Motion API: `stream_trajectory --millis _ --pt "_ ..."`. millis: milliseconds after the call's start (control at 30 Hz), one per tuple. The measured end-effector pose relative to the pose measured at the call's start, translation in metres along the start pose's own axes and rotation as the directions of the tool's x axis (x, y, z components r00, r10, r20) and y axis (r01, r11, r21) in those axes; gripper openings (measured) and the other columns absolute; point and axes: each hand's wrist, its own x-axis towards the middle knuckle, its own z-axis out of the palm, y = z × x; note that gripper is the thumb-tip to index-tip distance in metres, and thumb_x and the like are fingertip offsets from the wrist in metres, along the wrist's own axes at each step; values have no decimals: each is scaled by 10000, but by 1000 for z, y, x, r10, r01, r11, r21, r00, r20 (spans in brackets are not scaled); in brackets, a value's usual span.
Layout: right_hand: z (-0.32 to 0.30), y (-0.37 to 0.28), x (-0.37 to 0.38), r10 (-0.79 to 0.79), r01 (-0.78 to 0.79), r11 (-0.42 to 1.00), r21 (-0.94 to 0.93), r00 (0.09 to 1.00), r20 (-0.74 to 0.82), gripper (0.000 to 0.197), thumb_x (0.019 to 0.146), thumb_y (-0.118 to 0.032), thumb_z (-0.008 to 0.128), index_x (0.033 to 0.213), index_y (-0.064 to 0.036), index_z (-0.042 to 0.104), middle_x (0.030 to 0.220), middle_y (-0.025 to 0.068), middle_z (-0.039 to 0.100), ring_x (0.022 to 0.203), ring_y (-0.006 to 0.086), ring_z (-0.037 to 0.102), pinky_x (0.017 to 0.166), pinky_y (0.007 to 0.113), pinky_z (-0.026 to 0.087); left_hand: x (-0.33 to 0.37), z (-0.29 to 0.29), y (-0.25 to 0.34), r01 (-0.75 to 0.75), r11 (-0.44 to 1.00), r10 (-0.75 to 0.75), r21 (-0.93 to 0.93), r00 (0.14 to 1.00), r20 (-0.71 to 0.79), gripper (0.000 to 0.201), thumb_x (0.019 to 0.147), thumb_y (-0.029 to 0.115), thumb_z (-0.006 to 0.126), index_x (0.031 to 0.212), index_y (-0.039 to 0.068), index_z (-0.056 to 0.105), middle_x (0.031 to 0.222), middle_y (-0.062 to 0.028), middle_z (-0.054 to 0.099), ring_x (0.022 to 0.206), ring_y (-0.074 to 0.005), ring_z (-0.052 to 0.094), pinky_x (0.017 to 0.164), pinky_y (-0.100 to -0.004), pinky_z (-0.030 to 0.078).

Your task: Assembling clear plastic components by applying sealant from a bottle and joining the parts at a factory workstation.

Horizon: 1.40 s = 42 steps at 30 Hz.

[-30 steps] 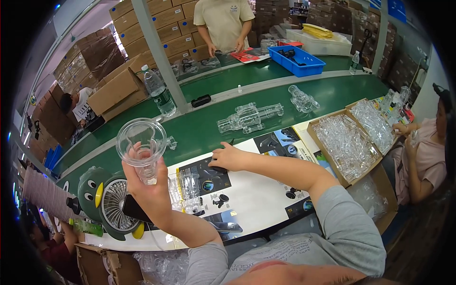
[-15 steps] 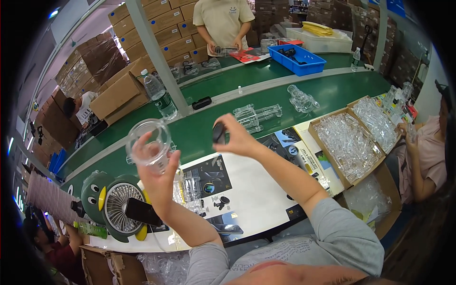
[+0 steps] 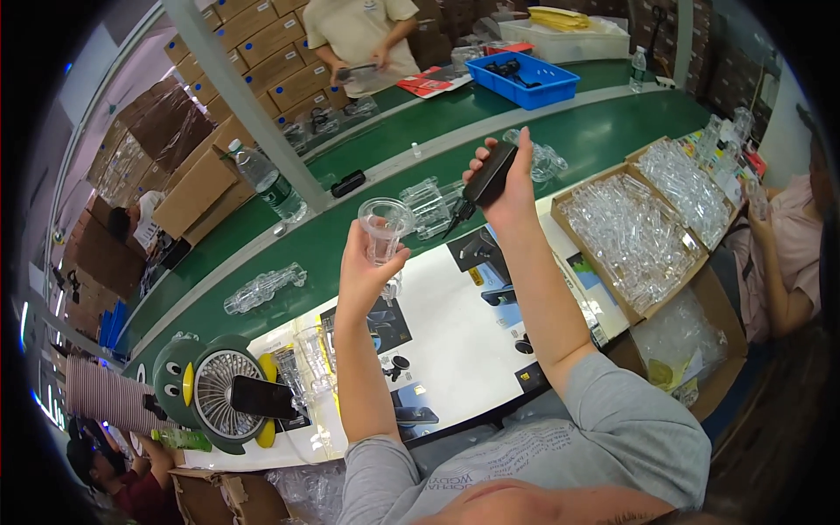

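Note:
My left hand (image 3: 363, 278) is closed around a clear plastic part (image 3: 382, 229) with a wide round rim on top and a narrower body below. Higher up and to its right, my right hand (image 3: 516, 194) grips a black bottle (image 3: 492, 175) with a thin pointed nozzle. The bottle is tilted, its tip slanting down and left toward the clear part but apart from it. Behind both hands, clear plastic parts (image 3: 426, 206) lie on the green belt. Another clear part (image 3: 265, 289) rests on the belt to the left.
Boxes of clear parts (image 3: 626, 241) stand at right, beside a person in pink (image 3: 792, 227). A penguin-shaped fan (image 3: 226, 394) with a phone (image 3: 262, 397) in front sits at left. Beyond are a water bottle (image 3: 267, 179), a blue bin (image 3: 525, 80) and another person (image 3: 363, 35).
My left hand has moved right with the clear part. My right hand has moved up and right; its dark object, a short round shape before, now shows as a long bottle with a nozzle.

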Motion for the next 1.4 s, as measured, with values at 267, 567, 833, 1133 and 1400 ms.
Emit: stream_trajectory --millis 267,567,833,1133,1400 --pt "20 -33 -36 -22 -6 982 191 989 143 442 862 -525 468 834 -83 457 717 26 445 609 145 412 602 279 369 -2 27 -3 -80 993 72 92 994 87 542 683 146 754 1143 48 484 984 -62 528 917 -158 521 808 -290 434" --pt "15 -37 -51 -111 27 965 259 943 313 427 867 -496 467 801 -74 474 656 13 409 578 128 374 603 271 341 -10 47 8 -150 956 146 253 989 33 620 645 91 758 1170 38 431 1012 -85 520 952 -202 516 866 -311 416" --pt "20 -39 -57 -199 132 962 241 939 281 374 866 -433 474 770 -72 454 632 21 408 560 129 383 601 271 344 -7 46 5 -168 957 132 237 978 163 622 623 78 785 1169 46 490 1032 -63 530 942 -193 519 863 -310 422" --pt "27 -36 -71 -239 144 956 257 888 392 418 895 -463 416 753 -71 436 604 20 401 538 126 374 588 265 329 -11 59 -5 -165 979 154 -121 984 -91 521 668 47 788 1113 19 519 1071 -69 590 1001 -162 579 871 -276 453" --pt "20 -36 -68 -333 251 939 236 835 438 364 933 -390 357 753 -83 433 598 27 404 534 128 376 627 284 335 -17 63 12 -275 950 288 151 955 -74 457 706 62 749 1117 22 554 1047 -76 615 953 -163 589 854 -279 453"
